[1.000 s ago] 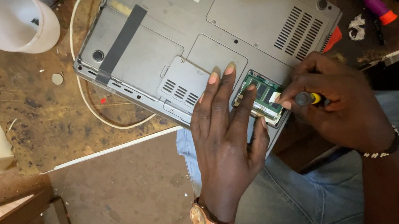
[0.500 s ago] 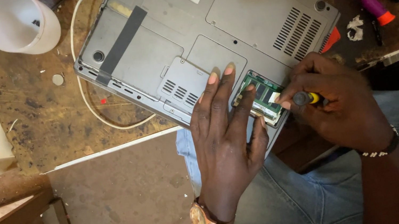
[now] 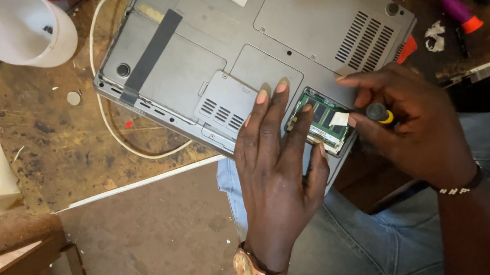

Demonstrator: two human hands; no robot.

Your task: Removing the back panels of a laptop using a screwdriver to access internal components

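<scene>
Overhead, a grey laptop (image 3: 256,43) lies bottom-up on a worn wooden tabletop (image 3: 53,143), its near corner hanging over the edge above the person's jeans (image 3: 357,251). One small bay in its underside stands uncovered (the other panels are shut), and in it sits a green memory module (image 3: 321,119) with a white sticker.

The left hand (image 3: 276,165) lies flat on the laptop, fingers (image 3: 281,95) spread and straight, holding nothing; its fingertips rest on the closed panel just beside the open bay, and one finger lies along the bay's near edge. A gold wristwatch (image 3: 244,269) sits on that wrist.

The right hand (image 3: 411,119) is curled tight around a screwdriver (image 3: 379,114) with a black and yellow handle, held just at the right end of the module; the tip is hidden.

A white plastic cup (image 3: 21,29) stands on the tabletop near the laptop's far left corner; what it holds cannot be made out. A white cable (image 3: 116,139) loops out from under the laptop, and a purple screwdriver (image 3: 448,1) lies well to the right.
</scene>
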